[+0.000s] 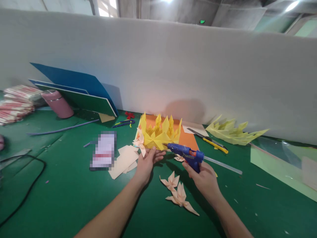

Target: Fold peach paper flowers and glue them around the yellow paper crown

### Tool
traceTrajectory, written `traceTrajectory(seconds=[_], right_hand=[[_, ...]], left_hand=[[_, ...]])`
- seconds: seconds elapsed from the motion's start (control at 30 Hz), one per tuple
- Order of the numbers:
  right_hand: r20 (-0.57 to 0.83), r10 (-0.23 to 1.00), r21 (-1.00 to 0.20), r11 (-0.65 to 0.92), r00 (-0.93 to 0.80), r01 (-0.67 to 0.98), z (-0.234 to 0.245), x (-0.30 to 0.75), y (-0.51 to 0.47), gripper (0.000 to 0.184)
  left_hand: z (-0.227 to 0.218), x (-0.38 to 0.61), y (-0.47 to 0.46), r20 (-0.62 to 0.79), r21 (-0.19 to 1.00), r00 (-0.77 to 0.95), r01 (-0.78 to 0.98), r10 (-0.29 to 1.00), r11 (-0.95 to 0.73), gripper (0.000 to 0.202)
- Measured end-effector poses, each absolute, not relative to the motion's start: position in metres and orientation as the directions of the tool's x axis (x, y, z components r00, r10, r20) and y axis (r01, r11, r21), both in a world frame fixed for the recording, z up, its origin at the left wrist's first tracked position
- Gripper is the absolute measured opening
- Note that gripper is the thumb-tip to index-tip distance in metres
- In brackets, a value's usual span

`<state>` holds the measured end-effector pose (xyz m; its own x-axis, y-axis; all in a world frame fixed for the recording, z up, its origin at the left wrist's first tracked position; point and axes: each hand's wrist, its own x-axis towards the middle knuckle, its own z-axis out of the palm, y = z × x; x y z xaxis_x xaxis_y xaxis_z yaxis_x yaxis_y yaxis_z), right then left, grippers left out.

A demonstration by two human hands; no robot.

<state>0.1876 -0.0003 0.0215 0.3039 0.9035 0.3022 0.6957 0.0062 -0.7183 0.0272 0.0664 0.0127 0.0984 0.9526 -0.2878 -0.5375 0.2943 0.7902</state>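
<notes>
My left hand is closed on the lower front edge of a yellow folded-paper crown, thumb in front and fingers underneath. A pale peach paper flower sits at the crown's left end. In my right hand is a blue hot glue gun, its nozzle pointing left at the crown's front. A clear glue stick sticks out of its back. Below the hands lie two peach folded-paper flowers. Another peach piece is partly hidden behind the gun.
Orange paper lies behind the crown, with a yellow utility knife and a pale yellow paper crown to its right. At left are peach paper sheets, a blurred-out phone-like object, a pink bottle and a black cable.
</notes>
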Motion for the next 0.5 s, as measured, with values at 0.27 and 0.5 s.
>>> traceTrajectory(seconds=[0.27,0.5], right_hand=[[0.305,0.902,-0.716,0.005,0.306,0.698,0.0171,0.1896,0.0004,0.050],[0.323,0.904,-0.671,0.009,0.281,0.742,0.0153,0.1896,-0.0004,0.052]], left_hand=[[0.0093,0.0261,0.0680,-0.275,0.790,0.091,-0.547,0.957,0.279,0.025],[0.0069,0.0256,0.0673,-0.266,0.799,0.096,-0.535,0.959,0.275,0.026]])
